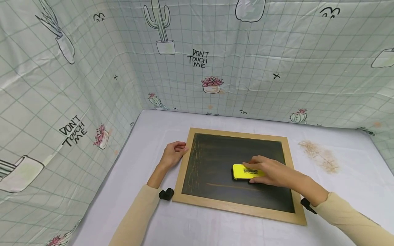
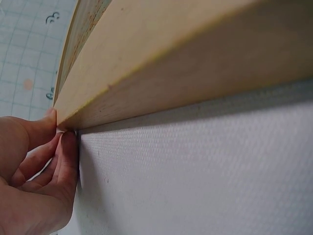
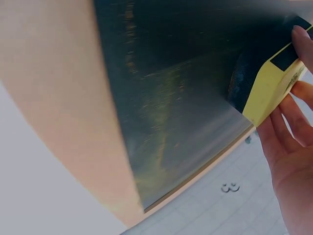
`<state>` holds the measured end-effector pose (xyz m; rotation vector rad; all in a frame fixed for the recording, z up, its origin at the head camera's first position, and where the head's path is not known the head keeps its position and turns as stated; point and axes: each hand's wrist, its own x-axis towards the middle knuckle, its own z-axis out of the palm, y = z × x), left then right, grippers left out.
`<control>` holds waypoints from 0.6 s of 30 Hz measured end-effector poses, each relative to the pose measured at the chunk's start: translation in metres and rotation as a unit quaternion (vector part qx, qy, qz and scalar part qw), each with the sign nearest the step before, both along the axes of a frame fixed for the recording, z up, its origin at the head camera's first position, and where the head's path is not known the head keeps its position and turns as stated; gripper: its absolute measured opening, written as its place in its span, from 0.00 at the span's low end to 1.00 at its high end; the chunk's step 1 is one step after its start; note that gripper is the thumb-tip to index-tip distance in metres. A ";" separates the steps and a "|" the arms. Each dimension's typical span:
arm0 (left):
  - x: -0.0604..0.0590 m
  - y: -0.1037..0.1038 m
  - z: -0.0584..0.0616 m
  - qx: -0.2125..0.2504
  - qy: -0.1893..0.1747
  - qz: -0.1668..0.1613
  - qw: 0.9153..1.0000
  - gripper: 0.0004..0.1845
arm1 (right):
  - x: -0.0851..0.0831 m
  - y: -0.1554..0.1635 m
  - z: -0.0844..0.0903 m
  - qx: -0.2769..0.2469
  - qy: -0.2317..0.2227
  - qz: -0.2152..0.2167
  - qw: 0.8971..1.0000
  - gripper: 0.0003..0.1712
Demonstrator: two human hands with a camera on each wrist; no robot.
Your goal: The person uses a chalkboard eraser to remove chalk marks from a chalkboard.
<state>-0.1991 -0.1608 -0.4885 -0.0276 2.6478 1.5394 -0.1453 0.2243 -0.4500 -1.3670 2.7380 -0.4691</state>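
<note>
Right hand [image 1: 271, 172] grips yellow eraser [image 1: 244, 172], fingers [image 3: 303, 49] curled over its top and side, eraser flat on chalkboard [image 1: 237, 160] near middle. Left hand [image 1: 173, 153] at board's far left corner, fingers [image 2: 66, 147] pressed together against wooden frame [image 2: 161, 63]. Orange chalk streaks on board's left side. Board on white bench [image 1: 147, 143]; tan dust patch [image 1: 321, 157] well right. Cactus-print cloth [image 1: 215, 61] behind.
</note>
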 end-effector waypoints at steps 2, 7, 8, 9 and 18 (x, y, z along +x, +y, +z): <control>0.000 0.000 0.000 0.000 0.001 0.000 1.000 0.16 | 0.001 0.005 0.000 0.002 -0.001 -0.008 1.000 0.32; 0.000 0.000 0.000 0.000 0.006 -0.005 1.000 0.16 | 0.002 0.013 -0.001 -0.003 -0.005 -0.016 1.000 0.32; 0.001 0.000 0.000 -0.001 0.006 -0.006 1.000 0.16 | 0.003 0.015 -0.001 -0.004 -0.005 -0.017 1.000 0.32; 0.001 0.000 0.000 0.000 0.006 -0.006 1.000 0.16 | 0.003 0.017 -0.001 -0.006 -0.005 -0.018 1.000 0.31; 0.001 0.000 0.001 0.001 0.004 -0.006 1.000 0.17 | 0.005 0.030 -0.004 -0.037 -0.010 -0.023 0.999 0.31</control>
